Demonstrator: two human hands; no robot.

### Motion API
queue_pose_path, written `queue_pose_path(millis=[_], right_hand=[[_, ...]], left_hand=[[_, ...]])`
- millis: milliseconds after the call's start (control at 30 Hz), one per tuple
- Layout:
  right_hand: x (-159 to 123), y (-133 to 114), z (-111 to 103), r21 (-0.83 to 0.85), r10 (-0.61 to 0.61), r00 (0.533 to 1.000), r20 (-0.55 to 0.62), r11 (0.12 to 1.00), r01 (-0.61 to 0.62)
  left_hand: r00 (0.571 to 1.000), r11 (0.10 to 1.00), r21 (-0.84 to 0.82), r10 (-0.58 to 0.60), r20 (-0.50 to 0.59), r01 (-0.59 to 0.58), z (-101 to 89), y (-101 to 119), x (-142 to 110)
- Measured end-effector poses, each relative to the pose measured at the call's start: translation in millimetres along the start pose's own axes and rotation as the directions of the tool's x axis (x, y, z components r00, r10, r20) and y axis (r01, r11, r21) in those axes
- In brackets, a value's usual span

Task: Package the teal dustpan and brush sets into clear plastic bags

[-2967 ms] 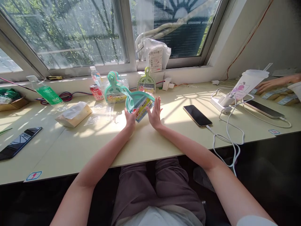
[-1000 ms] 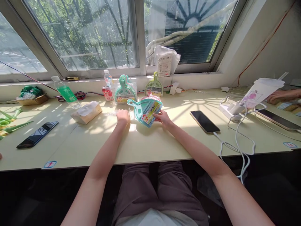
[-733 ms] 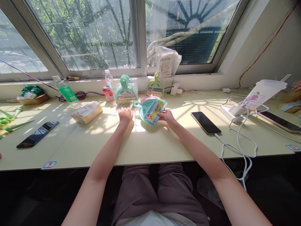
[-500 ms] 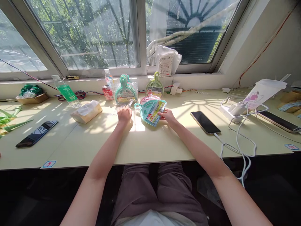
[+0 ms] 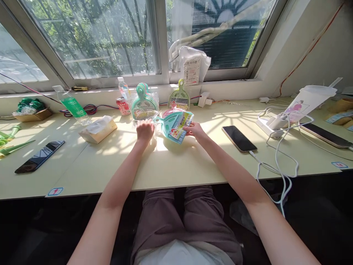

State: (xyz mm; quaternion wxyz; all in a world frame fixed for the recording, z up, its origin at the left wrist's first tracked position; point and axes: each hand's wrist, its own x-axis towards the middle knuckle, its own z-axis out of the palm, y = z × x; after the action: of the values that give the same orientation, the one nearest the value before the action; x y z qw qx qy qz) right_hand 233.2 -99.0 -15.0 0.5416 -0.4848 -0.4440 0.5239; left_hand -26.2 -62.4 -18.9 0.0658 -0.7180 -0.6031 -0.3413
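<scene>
My right hand pinches the bristle end of a teal mini dustpan-and-brush set, which is tilted, its handle pointing left. A yellow label with printing is on its front. My left hand is closed in a fist on crinkled clear plastic bag film, just left of the teal handle. Behind that hand, a stack of similar sets in teal and pink stands upright in clear plastic. A pink set is partly hidden behind the teal one. Farther back, an olive-green set leans near the window wall.
To the left are a tissue pack, a green-labelled bottle, a red can and a phone. On the right lie a charging phone, white cables and a power strip beside a tilted cup. The table edge is near my lap.
The view has shifted slightly, so everything sits a little higher and farther left. The teal set has tilted a bit more in my right hand. My left hand stays closed near its handle.
</scene>
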Motion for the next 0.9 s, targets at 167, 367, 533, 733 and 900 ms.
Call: queue_pose_path(millis=[167,367,533,733,900], right_hand=[[0.5,-2.2,6.5,-0.074,-0.019,0.999,-0.03,0.997,0.017],[-2.6,-6.8,14.4,-0.03,0.045,0.991,0.129,0.999,-0.041],[-2.6,-7.3,2.9,0.015,0.104,0.994,0.042,0.994,-0.105],[2.0,-5.6,-16.9,0.053,0.121,0.987,-0.11,0.992,-0.116],[1.6,1.0,-15.5,0.052,0.118,0.99,-0.073,0.992,-0.114]], left_hand=[[0.995,0.998,0.057,-0.041,0.092,0.036,-3.2,13.8,-0.9],[0.999,0.991,-0.137,-0.007,0.04,0.012,-2.5,28.6,-0.8],[0.999,0.96,-0.278,-0.011,-0.043,-0.001,-3.6,21.1,8.3],[0.994,0.934,-0.338,-0.11,0.027,0.113,4.2,-6.9,13.1],[0.967,0.992,-0.104,-0.036,0.254,0.065,8.2,-10.6,3.9]])
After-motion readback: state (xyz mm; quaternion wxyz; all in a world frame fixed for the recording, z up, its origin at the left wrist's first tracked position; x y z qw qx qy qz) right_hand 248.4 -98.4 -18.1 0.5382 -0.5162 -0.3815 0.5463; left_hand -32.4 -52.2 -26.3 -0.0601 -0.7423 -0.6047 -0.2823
